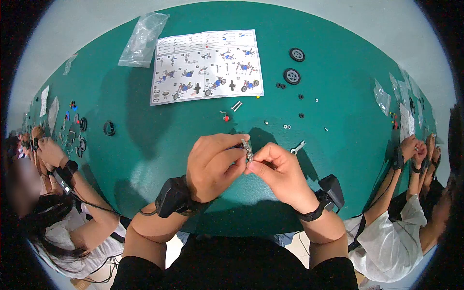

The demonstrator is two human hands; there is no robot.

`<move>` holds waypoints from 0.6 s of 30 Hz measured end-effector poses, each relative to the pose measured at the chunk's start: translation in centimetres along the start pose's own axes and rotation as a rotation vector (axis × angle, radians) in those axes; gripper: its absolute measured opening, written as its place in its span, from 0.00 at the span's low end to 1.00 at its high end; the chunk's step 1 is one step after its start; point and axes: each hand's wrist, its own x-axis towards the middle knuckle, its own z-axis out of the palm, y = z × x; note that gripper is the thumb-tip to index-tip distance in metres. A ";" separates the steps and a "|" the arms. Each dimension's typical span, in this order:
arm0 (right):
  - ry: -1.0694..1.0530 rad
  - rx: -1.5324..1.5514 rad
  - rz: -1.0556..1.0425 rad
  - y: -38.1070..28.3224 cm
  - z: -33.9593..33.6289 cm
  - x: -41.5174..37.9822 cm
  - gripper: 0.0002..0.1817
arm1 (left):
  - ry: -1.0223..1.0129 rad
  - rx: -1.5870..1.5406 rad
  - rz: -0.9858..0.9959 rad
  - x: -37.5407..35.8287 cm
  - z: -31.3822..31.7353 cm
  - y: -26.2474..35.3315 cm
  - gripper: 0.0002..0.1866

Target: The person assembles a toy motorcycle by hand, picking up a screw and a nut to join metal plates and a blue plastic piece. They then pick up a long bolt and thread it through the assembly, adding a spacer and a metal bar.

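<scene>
My left hand (215, 164) is closed round one side of a small metallic part (247, 149), held above the green table in front of me. On its right side, my right hand (278, 174) pinches the lower end of the same part between thumb and fingers. The part looks silvery and slim; its details are too small to tell, and my fingers hide some of it. A small wrench (298, 147) lies just beyond my right hand. Past my hands are a small red piece (225, 117) and silvery pins (237, 106).
A printed instruction sheet (208, 67) and a clear plastic bag (144, 41) lie on the green table (193, 17). Two wheels (292, 76), nuts (287, 126) and black rings lie at right. A black tyre (109, 128) is at left. Co-workers sit on both sides.
</scene>
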 end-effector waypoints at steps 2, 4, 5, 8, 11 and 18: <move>0.004 0.000 -0.022 0.1 0.2 -0.1 0.05 | 0.006 -0.003 0.004 0.0 0.0 0.0 0.15; 0.001 -0.037 -0.047 -0.2 0.1 -0.1 0.05 | 0.012 0.002 0.009 0.0 0.0 0.0 0.15; 0.000 -0.055 -0.059 -0.3 0.1 -0.1 0.05 | 0.015 0.005 0.011 0.0 0.0 0.0 0.15; 0.007 -0.136 -0.031 -0.5 0.1 -0.1 0.04 | 0.016 0.005 0.005 0.1 0.0 0.1 0.15; 0.050 -0.294 -0.175 -0.4 -0.1 0.0 0.04 | 0.002 0.009 -0.017 0.2 0.1 0.1 0.15; 0.230 -0.588 -0.378 -0.8 -1.1 0.8 0.02 | -0.049 -0.120 -0.113 0.2 -0.4 0.5 0.14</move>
